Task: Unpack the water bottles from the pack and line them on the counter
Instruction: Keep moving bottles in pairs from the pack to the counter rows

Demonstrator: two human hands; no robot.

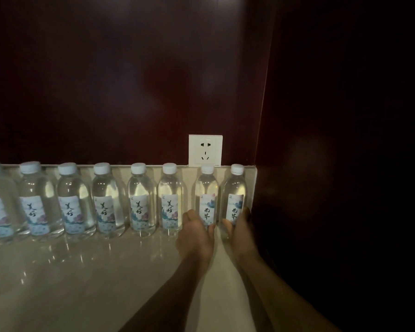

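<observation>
Several clear water bottles with white caps and printed labels stand upright in a row along the back of the pale counter (82,271). My left hand (197,236) grips the lower part of the second bottle from the right (207,188). My right hand (237,233) grips the base of the last bottle on the right (236,185), which stands close to the dark side wall. The bottle to the left of my hands (170,200) stands free. No pack is in view.
A white wall socket (205,150) sits on the dark wooden back wall just above the two held bottles. A dark panel (333,164) closes off the counter on the right. The counter's glossy front part lies in front of the row.
</observation>
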